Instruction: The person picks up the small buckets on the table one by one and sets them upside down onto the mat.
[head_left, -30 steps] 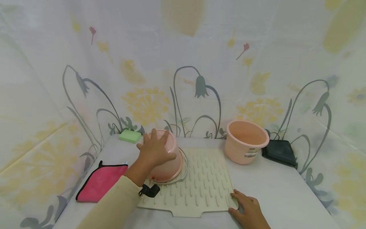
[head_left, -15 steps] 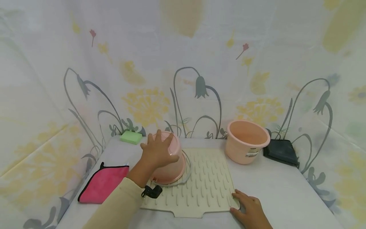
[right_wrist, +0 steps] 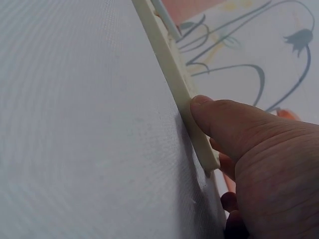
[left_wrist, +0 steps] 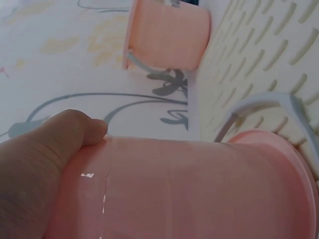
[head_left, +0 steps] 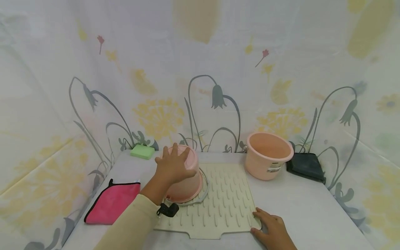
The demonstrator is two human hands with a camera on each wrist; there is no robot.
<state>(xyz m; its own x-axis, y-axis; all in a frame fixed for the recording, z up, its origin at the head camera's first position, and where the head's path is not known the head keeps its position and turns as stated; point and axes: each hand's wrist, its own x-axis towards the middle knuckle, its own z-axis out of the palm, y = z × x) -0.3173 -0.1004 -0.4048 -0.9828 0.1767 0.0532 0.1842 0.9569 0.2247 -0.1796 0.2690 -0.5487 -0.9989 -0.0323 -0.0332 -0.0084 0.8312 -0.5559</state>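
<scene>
In the head view an upturned pink bucket (head_left: pixel 189 185) stands on the left part of a cream ridged mat (head_left: pixel 229 198). My left hand (head_left: pixel 172 168) grips its base from above, fingers spread across it. The left wrist view shows that thumb (left_wrist: pixel 70 130) bent against the bucket's edge, the other fingers hidden. The bucket's grey handle (left_wrist: pixel 281 98) lies around the rim on the mat. At the mat's near right corner my right hand (head_left: pixel 272 229) pinches the edge. In the right wrist view the thumb (right_wrist: pixel 229 119) presses on the mat's edge (right_wrist: pixel 172 79).
A second pink bucket (head_left: pixel 265 166) stands upright at the back right, beside a black flat item (head_left: pixel 305 166). A pink cloth with black trim (head_left: pixel 114 203) lies on the left, and a green block (head_left: pixel 142 151) sits behind it. Flower-printed curtain (head_left: pixel 200 121) encloses the white table.
The upturned bucket has shifted slightly right and nearer on the mat under my left hand. My right hand keeps its hold on the mat's corner.
</scene>
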